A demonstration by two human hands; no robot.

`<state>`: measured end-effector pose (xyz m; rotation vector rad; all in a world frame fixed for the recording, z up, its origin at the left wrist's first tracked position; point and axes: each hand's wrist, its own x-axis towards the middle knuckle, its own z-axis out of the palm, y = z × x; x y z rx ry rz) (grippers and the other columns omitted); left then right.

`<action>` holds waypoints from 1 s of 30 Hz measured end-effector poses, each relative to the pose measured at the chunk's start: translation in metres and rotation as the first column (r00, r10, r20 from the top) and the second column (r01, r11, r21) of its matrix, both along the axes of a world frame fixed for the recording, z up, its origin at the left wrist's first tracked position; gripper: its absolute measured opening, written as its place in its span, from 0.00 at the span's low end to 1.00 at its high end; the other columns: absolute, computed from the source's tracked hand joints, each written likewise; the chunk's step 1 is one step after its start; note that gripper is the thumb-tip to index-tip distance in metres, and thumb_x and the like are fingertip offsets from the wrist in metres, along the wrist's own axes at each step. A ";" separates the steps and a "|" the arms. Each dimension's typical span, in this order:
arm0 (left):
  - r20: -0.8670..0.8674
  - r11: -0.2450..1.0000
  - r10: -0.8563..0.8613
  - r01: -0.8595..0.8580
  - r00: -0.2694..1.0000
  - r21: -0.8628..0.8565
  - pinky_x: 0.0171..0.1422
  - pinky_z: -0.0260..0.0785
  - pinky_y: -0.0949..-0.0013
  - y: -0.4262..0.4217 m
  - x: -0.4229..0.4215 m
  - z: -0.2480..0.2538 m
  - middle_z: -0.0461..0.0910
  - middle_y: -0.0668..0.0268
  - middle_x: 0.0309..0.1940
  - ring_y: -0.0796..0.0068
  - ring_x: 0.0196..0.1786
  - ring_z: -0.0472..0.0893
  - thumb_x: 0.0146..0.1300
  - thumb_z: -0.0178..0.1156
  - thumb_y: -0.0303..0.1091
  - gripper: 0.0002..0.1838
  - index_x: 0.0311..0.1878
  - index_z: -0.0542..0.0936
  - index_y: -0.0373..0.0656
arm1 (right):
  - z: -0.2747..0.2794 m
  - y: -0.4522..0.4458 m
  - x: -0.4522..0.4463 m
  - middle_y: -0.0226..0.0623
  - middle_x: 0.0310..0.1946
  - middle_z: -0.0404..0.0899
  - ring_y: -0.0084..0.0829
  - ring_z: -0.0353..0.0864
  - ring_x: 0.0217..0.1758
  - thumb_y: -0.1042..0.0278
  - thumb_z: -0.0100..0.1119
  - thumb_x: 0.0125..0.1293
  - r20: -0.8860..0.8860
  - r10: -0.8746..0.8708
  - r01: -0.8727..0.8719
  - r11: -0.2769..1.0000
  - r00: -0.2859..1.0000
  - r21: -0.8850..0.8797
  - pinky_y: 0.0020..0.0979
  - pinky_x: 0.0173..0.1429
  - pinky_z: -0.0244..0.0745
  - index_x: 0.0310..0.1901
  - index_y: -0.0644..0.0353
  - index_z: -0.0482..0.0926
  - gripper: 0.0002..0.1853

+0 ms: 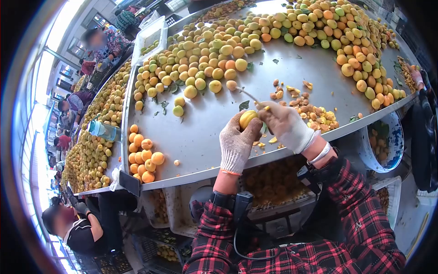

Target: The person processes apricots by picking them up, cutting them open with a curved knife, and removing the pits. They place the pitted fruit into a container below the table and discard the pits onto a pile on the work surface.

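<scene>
Over the table (pixel 200 144), left hand (pixel 239 139) holds apricot (pixel 248 119).

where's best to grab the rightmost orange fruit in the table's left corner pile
The orange fruit is probably best gripped around its rounded middle, coming from above and the right: other fruits crowd its left, while metal table lies exposed on its right.

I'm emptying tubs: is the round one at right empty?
Not empty: brownish pieces show inside the tub; how full, I cannot tell.
</scene>
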<state>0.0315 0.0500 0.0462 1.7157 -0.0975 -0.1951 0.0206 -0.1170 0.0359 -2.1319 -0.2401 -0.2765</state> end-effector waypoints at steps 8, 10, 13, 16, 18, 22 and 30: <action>0.038 0.905 0.016 0.001 0.999 -0.426 0.41 0.75 0.76 0.003 -0.004 0.004 0.81 0.58 0.47 0.75 0.41 0.82 0.68 0.62 0.38 0.26 0.62 0.73 0.30 | 0.035 -0.013 -0.007 0.30 0.18 0.73 0.19 0.69 0.13 0.43 0.42 0.77 -0.549 0.236 0.342 0.572 0.802 0.746 0.22 0.16 0.61 0.40 0.61 0.76 0.26; -0.094 0.795 -0.079 0.006 0.992 -0.606 0.39 0.74 0.78 0.013 -0.001 0.007 0.77 0.58 0.50 0.77 0.41 0.80 0.68 0.63 0.39 0.27 0.64 0.71 0.31 | 0.032 -0.016 -0.008 0.30 0.19 0.72 0.18 0.69 0.14 0.49 0.42 0.78 -0.389 0.239 0.060 0.782 0.890 0.620 0.20 0.18 0.62 0.40 0.63 0.75 0.23; -0.025 0.705 -0.181 0.112 0.983 -0.701 0.31 0.65 0.80 0.018 0.000 0.005 0.77 0.61 0.44 0.81 0.32 0.74 0.69 0.61 0.49 0.32 0.65 0.70 0.31 | 0.039 -0.009 -0.019 0.26 0.19 0.70 0.16 0.68 0.15 0.57 0.43 0.79 -0.341 0.371 -0.144 0.831 0.864 0.538 0.19 0.20 0.62 0.40 0.61 0.73 0.16; -0.029 0.758 -0.159 0.103 0.987 -0.644 0.28 0.58 0.81 0.014 -0.005 0.013 0.76 0.66 0.37 0.84 0.28 0.70 0.69 0.60 0.53 0.34 0.64 0.71 0.30 | 0.040 -0.006 -0.021 0.27 0.19 0.70 0.17 0.67 0.19 0.58 0.47 0.77 -0.334 0.420 -0.196 0.820 0.844 0.537 0.23 0.24 0.62 0.38 0.61 0.75 0.16; -0.053 0.758 -0.154 0.083 0.987 -0.647 0.28 0.59 0.81 0.013 -0.005 0.009 0.77 0.66 0.37 0.84 0.28 0.70 0.69 0.61 0.53 0.35 0.64 0.71 0.30 | 0.037 -0.001 -0.021 0.24 0.17 0.68 0.16 0.65 0.15 0.56 0.43 0.79 -0.323 0.422 -0.218 0.830 0.847 0.514 0.21 0.21 0.59 0.39 0.59 0.73 0.16; -0.104 0.751 -0.181 0.069 0.978 -0.657 0.27 0.59 0.83 0.015 -0.007 0.007 0.80 0.64 0.39 0.87 0.27 0.70 0.68 0.62 0.52 0.34 0.63 0.72 0.30 | 0.038 -0.001 -0.023 0.31 0.21 0.71 0.24 0.72 0.26 0.56 0.49 0.76 -0.347 0.391 -0.218 0.869 0.853 0.444 0.30 0.32 0.69 0.39 0.63 0.75 0.17; -0.074 0.888 -0.342 0.296 0.937 -0.352 0.31 0.63 0.85 0.034 0.001 0.021 0.82 0.65 0.42 0.86 0.33 0.76 0.65 0.66 0.51 0.32 0.60 0.76 0.31 | 0.037 0.003 -0.024 0.38 0.25 0.77 0.30 0.77 0.29 0.55 0.52 0.76 -0.444 0.367 -0.290 0.928 0.817 0.233 0.35 0.37 0.73 0.43 0.63 0.76 0.17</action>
